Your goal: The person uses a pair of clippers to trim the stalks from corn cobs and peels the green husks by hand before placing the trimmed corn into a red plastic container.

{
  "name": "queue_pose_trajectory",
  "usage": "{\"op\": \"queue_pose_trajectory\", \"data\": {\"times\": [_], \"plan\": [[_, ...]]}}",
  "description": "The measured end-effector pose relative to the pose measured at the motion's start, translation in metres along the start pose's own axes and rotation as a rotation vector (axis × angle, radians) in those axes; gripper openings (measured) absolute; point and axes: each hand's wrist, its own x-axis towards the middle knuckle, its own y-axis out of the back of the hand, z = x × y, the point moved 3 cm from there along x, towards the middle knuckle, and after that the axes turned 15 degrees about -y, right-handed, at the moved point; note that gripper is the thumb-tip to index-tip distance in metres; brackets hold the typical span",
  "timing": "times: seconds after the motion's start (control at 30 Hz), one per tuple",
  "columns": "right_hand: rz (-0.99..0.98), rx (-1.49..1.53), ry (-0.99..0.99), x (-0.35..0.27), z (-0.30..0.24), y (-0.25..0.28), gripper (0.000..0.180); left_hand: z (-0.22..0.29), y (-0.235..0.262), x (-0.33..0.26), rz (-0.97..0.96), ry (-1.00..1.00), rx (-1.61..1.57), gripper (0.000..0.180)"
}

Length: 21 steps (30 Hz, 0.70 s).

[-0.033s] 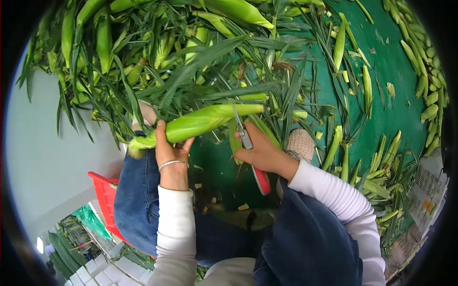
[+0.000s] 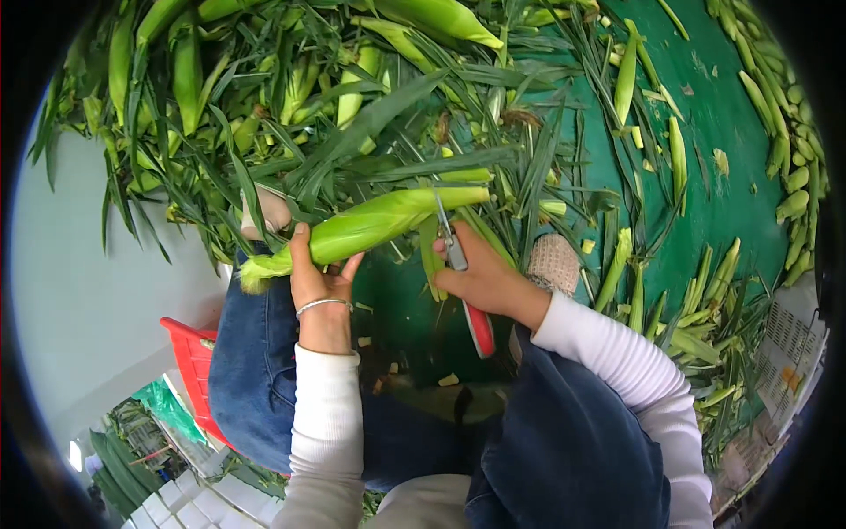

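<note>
In my left hand [image 2: 326,284] lies a green ear of corn [image 2: 370,222] in its husk, tilted with its silk end at lower left and its stalk end at upper right. The thumb is over the husk and the fingers are beneath it. My right hand [image 2: 485,271] is closed around red-handled pruning shears [image 2: 478,328] with a grey metal head. Their thin blade reaches up to the stalk end of the ear and crosses it; whether it has cut in cannot be made out.
A heap of unhusked corn and long leaves [image 2: 291,97] fills the far left. Cut husks and stalk pieces [image 2: 619,264] litter the green floor [image 2: 731,189] on the right. Ears are stacked [image 2: 797,181] at the far right. A red crate [image 2: 187,361] stands beside my left leg.
The ear and both hands have shifted very slightly to the right and up. The grip on the ear and on the shears looks the same.
</note>
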Motion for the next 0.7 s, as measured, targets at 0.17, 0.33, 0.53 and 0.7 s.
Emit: {"op": "queue_pose_trajectory", "data": {"times": [0.17, 0.33, 0.53, 0.7], "plan": [[0.125, -0.132, 0.108, -0.008, 0.003, 0.005, 0.033, -0.01, 0.006, -0.003, 0.021, 0.067, 0.056, 0.051], [-0.134, 0.299, -0.206, -0.015, -0.007, 0.0, 0.025, -0.008, 0.019, 0.012, 0.003, 0.075, 0.062, 0.05], [-0.05, 0.703, -0.271, -0.011, -0.005, 0.024, 0.033, 0.01, 0.031, 0.018, 0.108, 0.109, -0.048, 0.042], [0.163, 0.106, 0.066, -0.003, -0.022, 0.014, 0.051, 0.0, 0.017, 0.005, -0.129, 0.056, 0.08, 0.048]]}}
